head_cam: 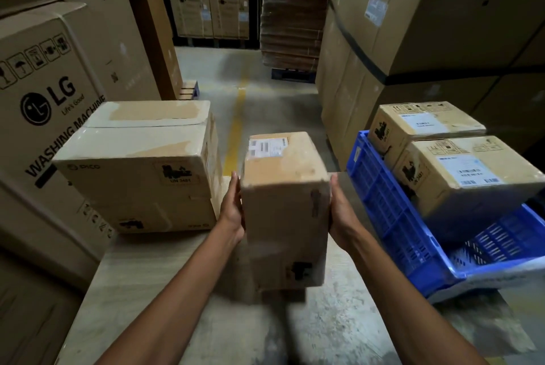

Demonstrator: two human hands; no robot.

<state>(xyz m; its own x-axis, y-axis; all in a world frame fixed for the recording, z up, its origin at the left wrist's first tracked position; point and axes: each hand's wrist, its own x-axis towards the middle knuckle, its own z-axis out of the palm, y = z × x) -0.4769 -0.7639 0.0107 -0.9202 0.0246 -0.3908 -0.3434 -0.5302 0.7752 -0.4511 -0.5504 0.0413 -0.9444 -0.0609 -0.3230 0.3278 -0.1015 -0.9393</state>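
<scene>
The view is dim and warm-toned. Light falls from overhead in the aisle, where the concrete floor (265, 76) looks palest. Glare sits on the taped top of the large carton (138, 129) at the left edge of the surface (147, 276). The middle box (284, 202) is smeared by motion blur, its label unreadable, and it throws a soft shadow beneath. Wide-angle distortion bends the stacked cartons (413, 25) outward, and the corners darken.

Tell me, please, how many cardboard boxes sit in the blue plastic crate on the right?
2: one brown cardboard box at the far end of the blue plastic crate, a second box nearer, beside it. Others may be hidden beneath them.
</scene>
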